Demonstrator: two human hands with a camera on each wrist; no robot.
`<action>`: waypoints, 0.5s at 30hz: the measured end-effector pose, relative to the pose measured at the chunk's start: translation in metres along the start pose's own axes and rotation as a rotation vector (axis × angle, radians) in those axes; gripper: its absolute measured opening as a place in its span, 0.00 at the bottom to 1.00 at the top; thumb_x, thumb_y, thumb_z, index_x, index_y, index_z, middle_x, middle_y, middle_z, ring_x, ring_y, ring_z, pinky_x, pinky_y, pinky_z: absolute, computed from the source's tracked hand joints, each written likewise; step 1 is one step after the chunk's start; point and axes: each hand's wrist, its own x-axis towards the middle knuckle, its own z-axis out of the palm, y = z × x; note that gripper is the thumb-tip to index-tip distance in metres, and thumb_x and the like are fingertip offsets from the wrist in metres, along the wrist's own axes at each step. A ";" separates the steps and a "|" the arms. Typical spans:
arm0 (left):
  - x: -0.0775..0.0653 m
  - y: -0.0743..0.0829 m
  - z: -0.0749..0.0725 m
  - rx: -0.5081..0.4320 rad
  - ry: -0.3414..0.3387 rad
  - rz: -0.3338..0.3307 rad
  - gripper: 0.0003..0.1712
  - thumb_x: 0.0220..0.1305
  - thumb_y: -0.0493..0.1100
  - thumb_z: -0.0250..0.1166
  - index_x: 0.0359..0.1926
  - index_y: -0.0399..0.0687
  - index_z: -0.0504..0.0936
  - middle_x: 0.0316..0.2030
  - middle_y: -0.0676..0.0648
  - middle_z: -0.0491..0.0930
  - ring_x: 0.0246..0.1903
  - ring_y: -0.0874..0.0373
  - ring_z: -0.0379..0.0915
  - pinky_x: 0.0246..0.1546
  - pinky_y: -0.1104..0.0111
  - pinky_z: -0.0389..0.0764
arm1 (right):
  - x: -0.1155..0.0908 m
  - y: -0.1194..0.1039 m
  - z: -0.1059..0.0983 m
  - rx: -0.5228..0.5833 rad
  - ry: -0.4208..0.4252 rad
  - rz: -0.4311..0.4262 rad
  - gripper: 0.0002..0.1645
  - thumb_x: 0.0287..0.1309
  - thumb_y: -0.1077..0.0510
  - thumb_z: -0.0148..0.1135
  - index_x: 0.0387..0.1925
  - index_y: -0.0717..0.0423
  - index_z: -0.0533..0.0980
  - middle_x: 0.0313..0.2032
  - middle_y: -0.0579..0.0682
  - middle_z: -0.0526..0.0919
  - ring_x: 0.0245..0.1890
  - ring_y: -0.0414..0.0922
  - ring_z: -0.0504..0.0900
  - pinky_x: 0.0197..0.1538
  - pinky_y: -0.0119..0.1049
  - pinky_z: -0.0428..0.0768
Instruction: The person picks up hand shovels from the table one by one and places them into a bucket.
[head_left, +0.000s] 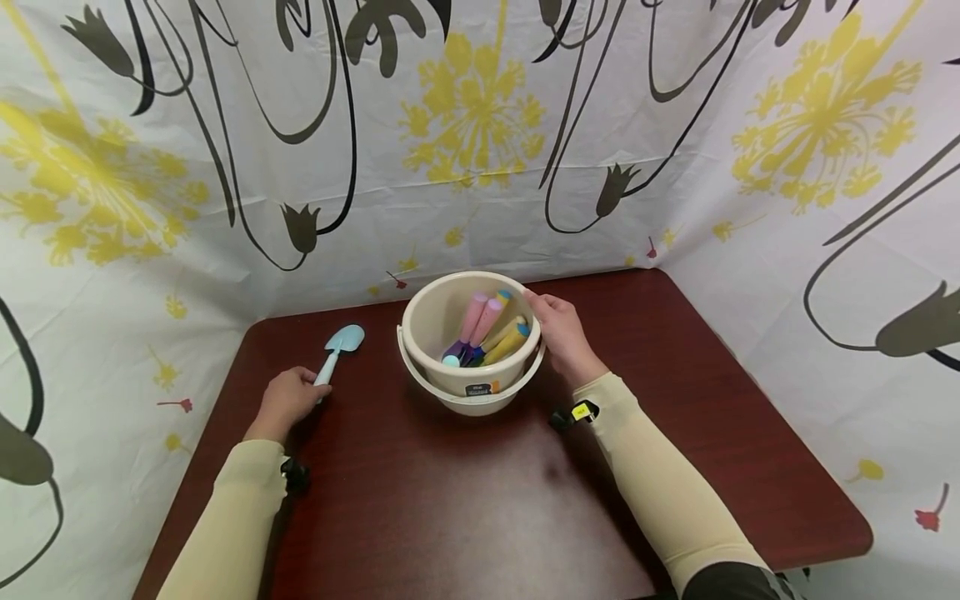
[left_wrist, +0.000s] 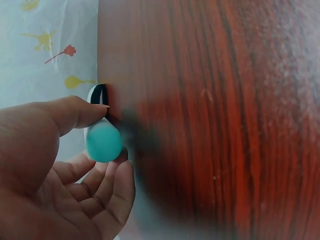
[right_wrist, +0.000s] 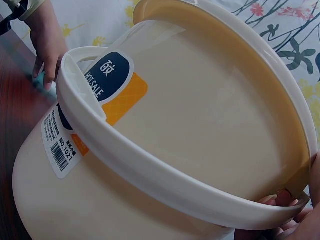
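Observation:
In the head view my left hand (head_left: 288, 398) pinches the handle of a light blue toy shovel (head_left: 347, 337), whose blade points away toward the back of the table. The left wrist view has thumb and fingers around the handle, its round teal end (left_wrist: 104, 142) facing the camera. A cream bucket (head_left: 450, 381) stands upright near the back, and my right hand (head_left: 564, 340) grips its right rim. Inside are several tools with pink handles (head_left: 487, 321) and yellow handles (head_left: 506, 343); their lower ends are partly hidden. Some right fingers (right_wrist: 302, 217) show below the rim in the right wrist view.
The bucket's white carrying handle (head_left: 435, 390) hangs down across its front. A dark red wooden table (head_left: 450, 500) lies beneath everything, with rounded back corners. Patterned white cloth (head_left: 465, 233) encloses the table behind and on both sides.

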 end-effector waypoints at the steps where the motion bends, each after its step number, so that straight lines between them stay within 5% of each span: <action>1: 0.000 0.000 -0.001 -0.007 0.010 -0.001 0.26 0.76 0.49 0.70 0.57 0.28 0.81 0.45 0.33 0.86 0.40 0.43 0.82 0.42 0.51 0.83 | 0.000 0.000 0.000 0.000 0.001 -0.001 0.27 0.78 0.40 0.67 0.33 0.59 0.80 0.24 0.46 0.82 0.19 0.38 0.80 0.22 0.31 0.78; 15: -0.010 -0.002 -0.014 -0.078 0.224 0.056 0.24 0.78 0.50 0.70 0.58 0.31 0.85 0.46 0.34 0.86 0.41 0.42 0.82 0.42 0.52 0.81 | 0.002 0.003 0.000 0.001 -0.006 0.001 0.28 0.77 0.39 0.68 0.35 0.61 0.80 0.24 0.46 0.82 0.19 0.38 0.79 0.22 0.31 0.78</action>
